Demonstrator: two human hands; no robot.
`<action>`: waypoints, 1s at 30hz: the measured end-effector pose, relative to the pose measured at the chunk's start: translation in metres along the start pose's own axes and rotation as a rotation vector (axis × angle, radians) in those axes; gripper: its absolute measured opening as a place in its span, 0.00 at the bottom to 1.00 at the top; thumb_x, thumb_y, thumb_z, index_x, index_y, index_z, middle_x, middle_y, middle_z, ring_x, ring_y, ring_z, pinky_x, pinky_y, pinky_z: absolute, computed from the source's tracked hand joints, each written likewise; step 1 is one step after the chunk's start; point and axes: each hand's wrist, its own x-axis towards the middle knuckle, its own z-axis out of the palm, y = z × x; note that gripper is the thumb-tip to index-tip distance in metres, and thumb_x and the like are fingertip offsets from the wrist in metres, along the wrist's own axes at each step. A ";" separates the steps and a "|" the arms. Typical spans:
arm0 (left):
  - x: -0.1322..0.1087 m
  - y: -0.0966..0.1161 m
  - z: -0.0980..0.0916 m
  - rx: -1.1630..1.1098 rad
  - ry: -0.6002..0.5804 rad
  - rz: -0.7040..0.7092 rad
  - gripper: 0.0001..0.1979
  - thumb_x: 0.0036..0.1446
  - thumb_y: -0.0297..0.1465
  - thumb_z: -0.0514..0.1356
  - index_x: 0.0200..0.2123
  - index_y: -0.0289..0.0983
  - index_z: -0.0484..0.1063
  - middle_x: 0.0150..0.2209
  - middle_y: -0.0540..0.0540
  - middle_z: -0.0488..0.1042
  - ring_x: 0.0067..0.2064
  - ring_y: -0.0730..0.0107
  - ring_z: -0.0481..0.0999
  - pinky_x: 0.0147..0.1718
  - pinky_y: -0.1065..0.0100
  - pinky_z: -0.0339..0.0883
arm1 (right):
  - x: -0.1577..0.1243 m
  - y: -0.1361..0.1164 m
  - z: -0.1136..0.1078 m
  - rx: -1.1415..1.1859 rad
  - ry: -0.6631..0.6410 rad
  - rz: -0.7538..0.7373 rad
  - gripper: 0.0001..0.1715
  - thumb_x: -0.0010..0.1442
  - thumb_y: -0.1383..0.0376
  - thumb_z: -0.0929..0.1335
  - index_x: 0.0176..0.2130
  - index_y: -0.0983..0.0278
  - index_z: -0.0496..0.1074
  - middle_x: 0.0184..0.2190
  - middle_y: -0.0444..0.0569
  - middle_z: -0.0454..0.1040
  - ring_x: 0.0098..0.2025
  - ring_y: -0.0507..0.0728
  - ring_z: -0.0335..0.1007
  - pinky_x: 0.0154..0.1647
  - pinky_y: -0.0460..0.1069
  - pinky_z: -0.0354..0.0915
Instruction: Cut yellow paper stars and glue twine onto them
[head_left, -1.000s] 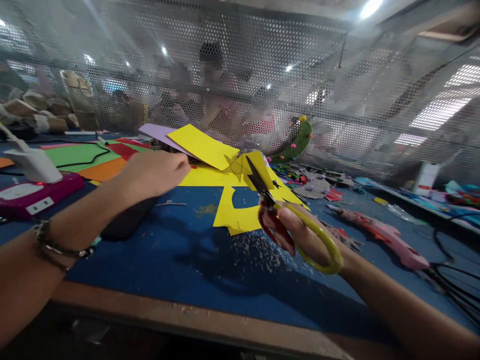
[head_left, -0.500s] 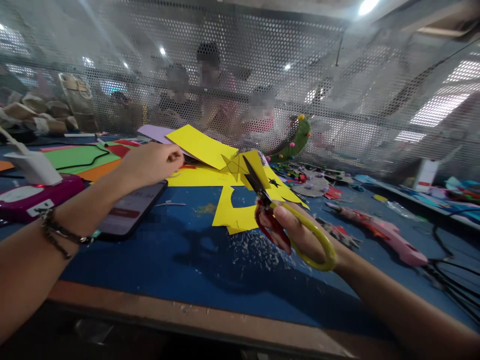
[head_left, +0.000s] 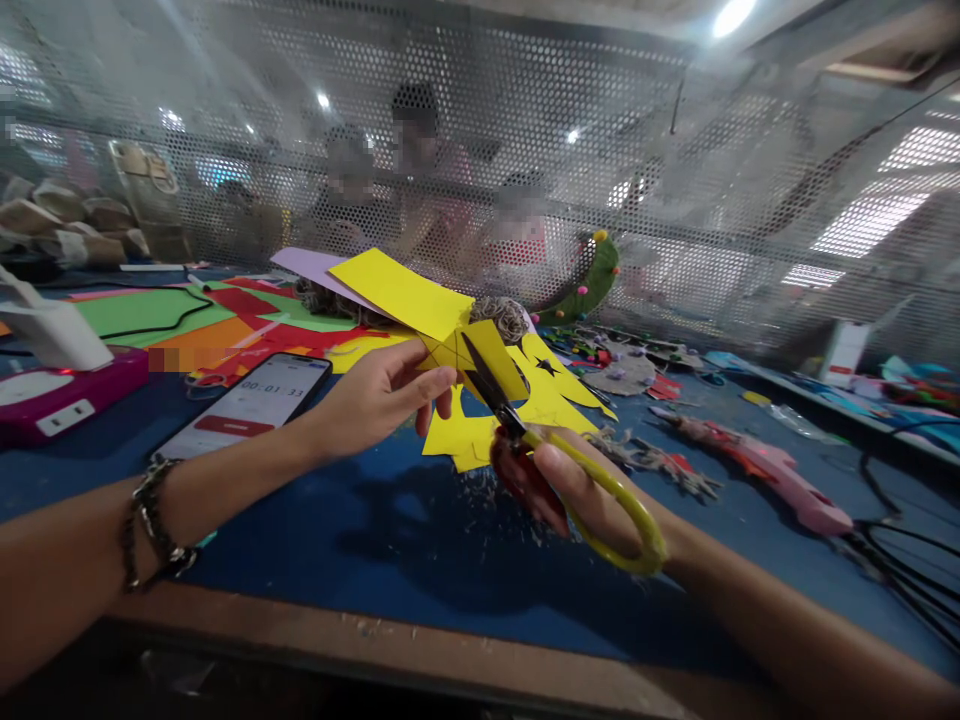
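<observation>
My right hand (head_left: pixel 581 490) grips scissors (head_left: pixel 547 455) with a yellow and a red handle loop, blades pointing up and left into a yellow paper sheet (head_left: pixel 480 390). The sheet has a star drawn on it and cut-out gaps. My left hand (head_left: pixel 379 395) reaches in from the left, thumb and fingers pinching the yellow sheet's edge by the star, just left of the blades. A bracelet sits on my left wrist. Paper scraps lie on the blue table top (head_left: pixel 360 540) beneath.
A phone (head_left: pixel 247 405) showing a timer lies left of my hands. Coloured sheets (head_left: pixel 150 315) are spread at the back left, a pink device (head_left: pixel 60 390) at far left, a pink glue gun (head_left: pixel 772 480) with black cables at right. People sit behind a perforated screen (head_left: pixel 480 150).
My left hand left the phone area and swung right to take hold of the yellow sheet beside the scissors. The phone is now uncovered. The right hand with scissors shifted slightly left.
</observation>
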 end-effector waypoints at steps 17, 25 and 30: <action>-0.007 0.005 0.010 0.005 0.087 -0.025 0.14 0.57 0.30 0.48 0.20 0.35 0.59 0.16 0.56 0.62 0.15 0.85 0.62 0.15 0.81 0.57 | -0.003 -0.004 -0.001 0.003 -0.049 -0.038 0.32 0.53 0.41 0.51 0.18 0.63 0.56 0.14 0.44 0.57 0.19 0.50 0.56 0.17 0.46 0.53; -0.008 0.004 0.010 0.013 0.098 -0.052 0.13 0.57 0.30 0.48 0.20 0.36 0.56 0.15 0.57 0.59 0.15 0.85 0.60 0.14 0.81 0.55 | 0.000 -0.008 -0.003 -0.089 -0.030 -0.044 0.33 0.51 0.39 0.52 0.18 0.63 0.55 0.15 0.42 0.55 0.18 0.49 0.51 0.19 0.48 0.52; -0.007 0.005 0.012 -0.018 0.106 -0.055 0.12 0.57 0.31 0.47 0.22 0.36 0.57 0.16 0.57 0.60 0.14 0.85 0.60 0.13 0.80 0.56 | -0.002 -0.009 -0.002 -0.074 -0.046 -0.025 0.32 0.51 0.39 0.52 0.19 0.62 0.56 0.16 0.43 0.56 0.19 0.49 0.51 0.18 0.47 0.51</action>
